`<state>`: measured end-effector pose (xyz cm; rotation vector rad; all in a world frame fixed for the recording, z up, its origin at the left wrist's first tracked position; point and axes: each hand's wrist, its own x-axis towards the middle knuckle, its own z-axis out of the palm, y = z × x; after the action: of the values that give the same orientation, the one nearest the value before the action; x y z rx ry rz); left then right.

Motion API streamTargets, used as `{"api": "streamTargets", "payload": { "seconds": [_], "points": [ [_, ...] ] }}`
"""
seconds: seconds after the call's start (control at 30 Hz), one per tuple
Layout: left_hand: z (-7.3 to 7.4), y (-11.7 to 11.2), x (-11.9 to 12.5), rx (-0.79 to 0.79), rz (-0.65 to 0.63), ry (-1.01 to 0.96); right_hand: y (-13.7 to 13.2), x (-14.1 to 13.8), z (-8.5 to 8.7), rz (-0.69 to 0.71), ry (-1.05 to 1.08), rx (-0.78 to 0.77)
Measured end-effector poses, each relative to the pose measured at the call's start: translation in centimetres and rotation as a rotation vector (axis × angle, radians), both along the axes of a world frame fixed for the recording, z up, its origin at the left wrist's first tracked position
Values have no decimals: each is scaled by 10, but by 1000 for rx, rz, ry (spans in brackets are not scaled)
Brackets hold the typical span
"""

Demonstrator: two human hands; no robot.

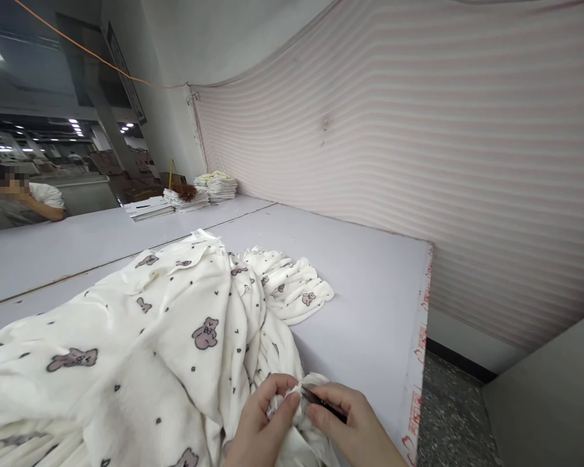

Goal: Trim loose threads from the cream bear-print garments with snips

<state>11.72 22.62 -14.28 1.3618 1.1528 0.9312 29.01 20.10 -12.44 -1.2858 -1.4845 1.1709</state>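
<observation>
A large heap of white fabric (175, 337) printed with brown bears and small dark marks spreads over the table. At its near right edge, my left hand (267, 418) is closed, pinching a gathered bit of this fabric between thumb and fingers. Close beside it, my right hand (348, 415) is closed around a slim black tool that looks like thread snips (328, 407). The tip of the tool points left at the pinched fabric, close to my left fingertips. Fingers partly hide both the tool and the held edge.
The pale table (365, 298) ends at a taped right edge. Folded cloth stacks (217, 187) and white sheets (148, 207) lie at the back. A striped pink-and-white curtain (394, 130) hangs behind. Another person (46, 201) sits at the far left.
</observation>
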Motion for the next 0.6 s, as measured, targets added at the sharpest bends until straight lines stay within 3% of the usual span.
{"api": "streamTargets", "payload": {
  "seconds": [0.27,0.6],
  "points": [
    [11,2,-5,-26,-54,-20,5,0,10,55,39,-52],
    [10,3,-5,56,-113,51,6,-2,19,83,64,-55]
  ]
}}
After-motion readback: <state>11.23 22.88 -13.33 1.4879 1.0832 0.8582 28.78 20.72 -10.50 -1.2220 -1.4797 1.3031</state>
